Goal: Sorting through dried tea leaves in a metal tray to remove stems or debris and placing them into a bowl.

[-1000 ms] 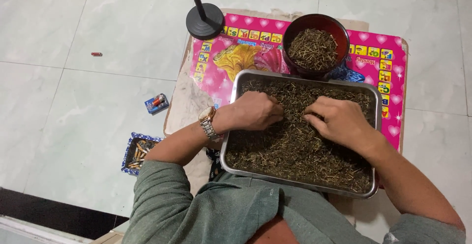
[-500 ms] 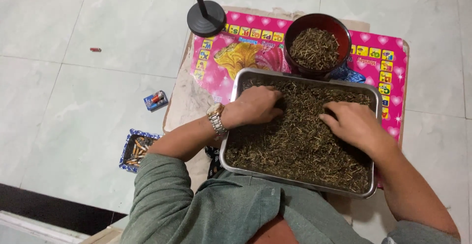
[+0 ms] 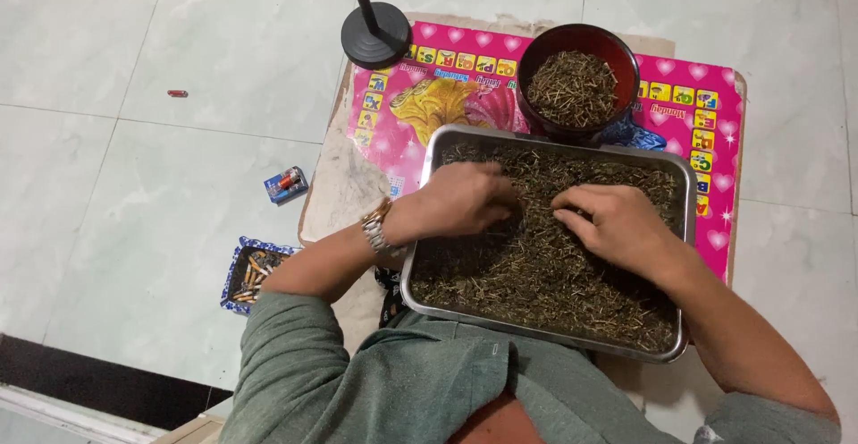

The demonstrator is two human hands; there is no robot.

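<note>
A metal tray [image 3: 420,229] holds a thick layer of dark dried stems [image 3: 536,274]. My left hand [image 3: 465,198], with a metal watch on its wrist, rests on the stems at the tray's upper left, fingers curled into them. My right hand [image 3: 617,220] lies palm down on the stems near the tray's middle, fingers pointing left toward the other hand. The fingertips of both hands are partly buried, so whether they pinch anything is hidden. Behind the tray stands a dark red bowl [image 3: 536,55] filled with the same kind of stems.
The tray and bowl sit on a pink patterned mat [image 3: 447,86] over a low board. A black round stand base [image 3: 375,37] is at the mat's far left corner. On the tiled floor lie a small blue box [image 3: 286,185], a blue dish of butts [image 3: 250,274] and a red lighter [image 3: 177,93].
My right hand has slid left across the stems toward the left hand. My left hand has shifted slightly within the tray's upper left.
</note>
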